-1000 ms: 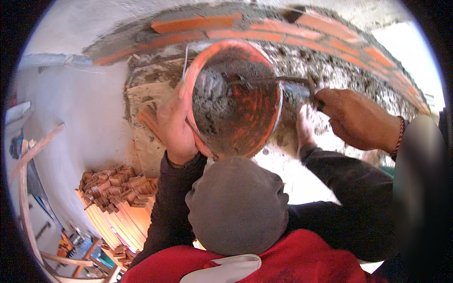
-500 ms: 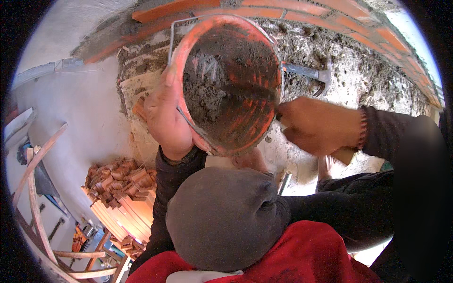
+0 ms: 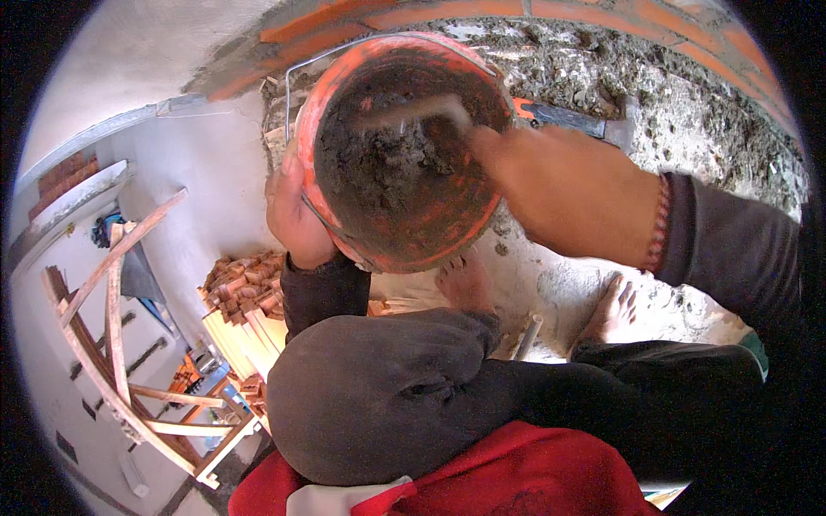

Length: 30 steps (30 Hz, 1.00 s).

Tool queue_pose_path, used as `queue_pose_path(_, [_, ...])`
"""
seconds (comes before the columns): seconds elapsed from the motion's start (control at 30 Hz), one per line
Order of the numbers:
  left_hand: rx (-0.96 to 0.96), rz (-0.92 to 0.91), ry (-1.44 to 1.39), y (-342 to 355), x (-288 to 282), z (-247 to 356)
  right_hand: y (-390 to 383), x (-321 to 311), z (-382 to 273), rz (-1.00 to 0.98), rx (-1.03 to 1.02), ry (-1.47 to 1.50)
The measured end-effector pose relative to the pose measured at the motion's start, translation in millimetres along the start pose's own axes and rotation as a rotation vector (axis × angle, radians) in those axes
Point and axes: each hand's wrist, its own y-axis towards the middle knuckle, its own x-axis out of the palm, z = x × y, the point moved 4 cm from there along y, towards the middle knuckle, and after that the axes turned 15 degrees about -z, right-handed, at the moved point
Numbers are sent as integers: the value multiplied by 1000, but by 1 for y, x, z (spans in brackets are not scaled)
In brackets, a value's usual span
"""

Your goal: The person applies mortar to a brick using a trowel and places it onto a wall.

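At my far left, a wooden frame [image 3: 123, 258] of crossed beams stands near the pale wall [image 3: 202, 163], with stacked bricks [image 3: 245, 288] closer in. My left hand [image 3: 297, 211] grips the side of the orange bucket [image 3: 331, 77], which holds grey mortar [image 3: 383, 181]; its wire handle [image 3: 288, 99] arches past the rim. My bent knee [image 3: 370, 396] bulks below it. A bare foot [image 3: 465, 279] shows just under the bucket, then a pale pipe [image 3: 528, 335]. My right hand [image 3: 572, 185] reaches over the rim, closed around a tool [image 3: 422, 110] too blurred to identify. A hammer [image 3: 564, 119] lies just beyond it.

The brick courses [image 3: 637, 17] edge the far side; rough, mortar-spattered ground [image 3: 688, 155] spreads from them to my right forearm.
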Motion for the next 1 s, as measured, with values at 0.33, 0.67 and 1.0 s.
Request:
queue_pose_path(0.33, [37, -133, 159, -15, 11, -1, -14, 20, -17, 58, -106, -63])
queue_pose_path(0.67, [52, -68, 336, -14, 7, -10, -8, 47, -27, 223, -128, -42])
queue_pose_path(1.0, [113, -182, 268, -14, 34, 13, 7, 44, -11, 102, -10, -72])
